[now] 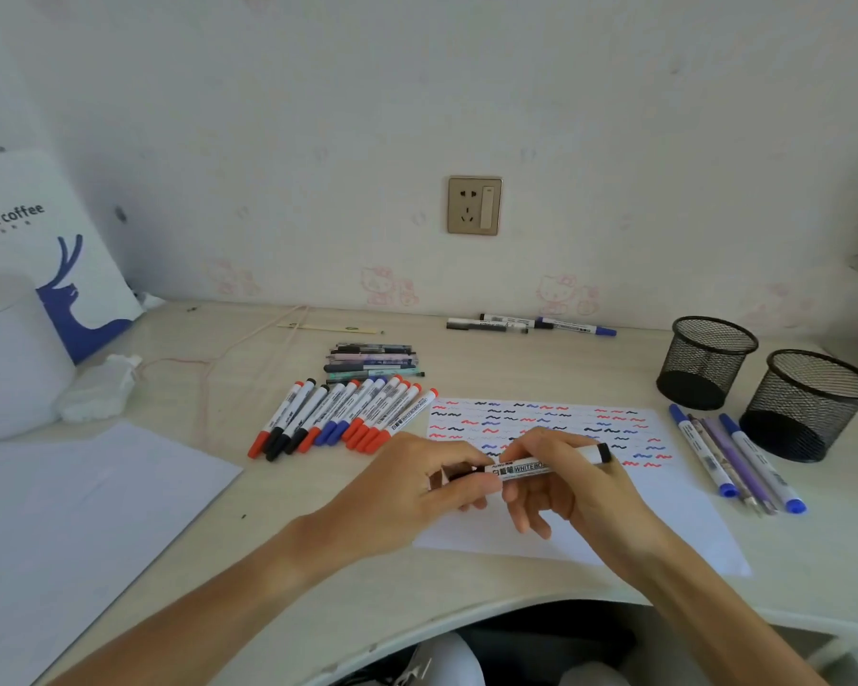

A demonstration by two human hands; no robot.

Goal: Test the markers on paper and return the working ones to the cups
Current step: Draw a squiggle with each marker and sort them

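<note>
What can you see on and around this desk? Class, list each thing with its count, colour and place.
mesh cups: two, black, right
test paper: one, white, squiggled, centre
marker row: about a dozen, red, black, blue caps, left of paper
pen pile: several, dark, behind row
pens: four, blue and purple, beside cups
back markers: three, by wall
blank sheet: white, left
socket: gold, wall
held marker: black-ended
left hand, right hand: both gripping it

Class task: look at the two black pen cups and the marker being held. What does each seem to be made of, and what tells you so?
Pen cups: probably metal wire mesh, matt black; light shows through the fine grid walls, the rim and base are solid.
Held marker: likely smooth plastic, white printed barrel with a black end; a slight sheen suggests it.
</note>
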